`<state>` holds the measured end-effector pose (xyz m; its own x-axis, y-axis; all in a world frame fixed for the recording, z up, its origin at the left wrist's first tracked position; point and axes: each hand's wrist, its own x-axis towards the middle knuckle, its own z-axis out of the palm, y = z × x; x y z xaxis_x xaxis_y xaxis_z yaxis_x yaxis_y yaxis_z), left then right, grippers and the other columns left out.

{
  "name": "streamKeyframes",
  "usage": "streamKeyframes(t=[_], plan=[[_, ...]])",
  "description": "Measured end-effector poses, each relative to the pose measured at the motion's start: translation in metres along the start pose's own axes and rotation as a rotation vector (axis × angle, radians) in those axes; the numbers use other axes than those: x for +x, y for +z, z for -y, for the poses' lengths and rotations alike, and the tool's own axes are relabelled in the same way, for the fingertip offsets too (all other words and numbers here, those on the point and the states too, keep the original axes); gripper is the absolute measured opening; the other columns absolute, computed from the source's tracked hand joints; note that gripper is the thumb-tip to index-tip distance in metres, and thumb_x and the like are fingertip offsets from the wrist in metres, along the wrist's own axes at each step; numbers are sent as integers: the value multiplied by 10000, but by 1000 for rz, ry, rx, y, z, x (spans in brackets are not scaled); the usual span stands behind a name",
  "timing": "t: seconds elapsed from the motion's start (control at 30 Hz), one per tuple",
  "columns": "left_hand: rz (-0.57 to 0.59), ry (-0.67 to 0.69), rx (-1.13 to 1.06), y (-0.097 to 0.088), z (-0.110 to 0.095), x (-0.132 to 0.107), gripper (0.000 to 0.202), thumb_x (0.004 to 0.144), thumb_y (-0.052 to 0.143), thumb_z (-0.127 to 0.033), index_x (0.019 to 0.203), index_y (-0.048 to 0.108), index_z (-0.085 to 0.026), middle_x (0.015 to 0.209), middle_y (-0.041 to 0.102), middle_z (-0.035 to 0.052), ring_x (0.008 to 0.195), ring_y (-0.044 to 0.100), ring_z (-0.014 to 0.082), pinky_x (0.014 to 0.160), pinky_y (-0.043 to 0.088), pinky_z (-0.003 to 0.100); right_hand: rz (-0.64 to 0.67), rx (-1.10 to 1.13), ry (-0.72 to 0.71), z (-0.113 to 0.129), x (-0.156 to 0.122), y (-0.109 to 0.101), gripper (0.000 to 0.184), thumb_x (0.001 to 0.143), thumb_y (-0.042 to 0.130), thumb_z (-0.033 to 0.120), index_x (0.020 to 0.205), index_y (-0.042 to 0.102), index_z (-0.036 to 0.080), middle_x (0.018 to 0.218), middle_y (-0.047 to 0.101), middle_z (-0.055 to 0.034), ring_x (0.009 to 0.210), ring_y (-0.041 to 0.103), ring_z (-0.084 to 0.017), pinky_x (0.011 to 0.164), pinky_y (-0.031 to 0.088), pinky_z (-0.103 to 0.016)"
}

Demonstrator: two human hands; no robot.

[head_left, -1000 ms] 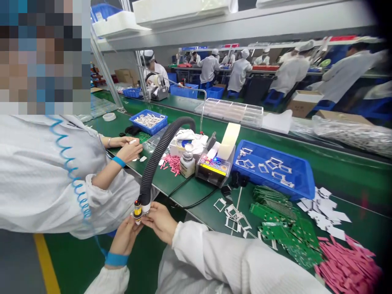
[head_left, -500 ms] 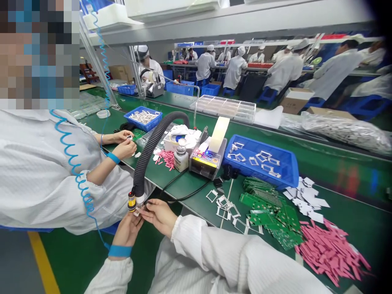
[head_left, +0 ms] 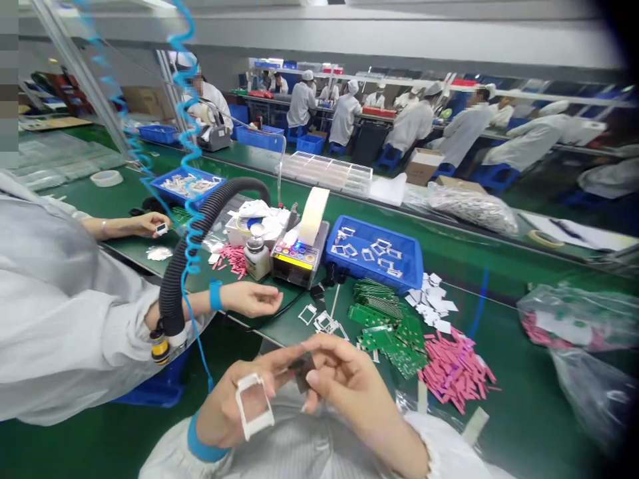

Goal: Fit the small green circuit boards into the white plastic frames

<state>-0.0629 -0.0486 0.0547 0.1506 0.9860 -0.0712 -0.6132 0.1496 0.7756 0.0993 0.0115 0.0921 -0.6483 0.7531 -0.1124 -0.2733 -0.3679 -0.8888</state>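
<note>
My left hand (head_left: 225, 399), with a blue strap at the wrist, is closed on a small white plastic frame (head_left: 268, 420) that is tilted towards me. Its fingertips also reach the edge of a small dark, thin rectangular piece (head_left: 302, 374). That piece is pinched between the thumb and fingers of my right hand (head_left: 352, 382). Both hands are close together over my lap, in front of the bench edge. Whether the dark piece is a display or a film, I cannot tell.
A co-worker's hand (head_left: 253, 299) reaches over the bench from the left, near the black hose (head_left: 172, 286). Beyond are a tape-topped machine (head_left: 297, 263), a blue tray (head_left: 414, 266) of white frames, green circuit boards (head_left: 394, 332), pink strips (head_left: 456, 369) and white squares (head_left: 432, 299).
My hands have moved right and towards me, away from the hose's end. The white frame and dark piece now show clearly. The co-worker's near hand has stretched right; the view has turned right.
</note>
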Motion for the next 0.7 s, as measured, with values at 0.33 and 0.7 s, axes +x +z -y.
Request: streamKeyframes(t=[0.33,0.7], plan=[[271,-37,159,44,7,43,402,562,633,-628,733,747,-283,1113,611,102,908,593,298,820,442,460,-315,-833,-435,18,-33,-34,244,788,614,253,1016,530,257,757,560,-7,646,550,-132,546,465,-262],[583,72,326,34,18,70,444,592,674,-555,928,724,-269,1094,593,107,1025,540,276,938,349,402,-437,-1295,-713,38,-34,-49,123,824,498,98,767,536,200,764,502,-9,741,445,-154,800,336,-406]])
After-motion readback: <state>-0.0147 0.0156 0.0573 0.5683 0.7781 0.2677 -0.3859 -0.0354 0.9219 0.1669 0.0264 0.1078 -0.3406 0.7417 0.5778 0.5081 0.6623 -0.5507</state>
